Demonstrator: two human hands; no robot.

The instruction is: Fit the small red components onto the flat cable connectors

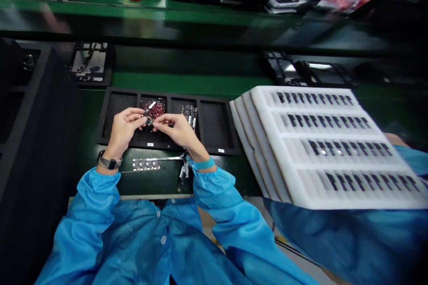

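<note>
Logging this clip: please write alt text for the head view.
The person's left hand and right hand pinch a small dark part above a black compartment tray. A stack of white foam trays holding rows of dark components lies to the right.

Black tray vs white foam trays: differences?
The black compartment tray lies flat with a few wide wells; the white foam trays are stacked, fanned, with rows of narrow slots. The black tray's wells hold a circuit board; the white trays' slots hold small dark parts. Both are compartmented.
</note>
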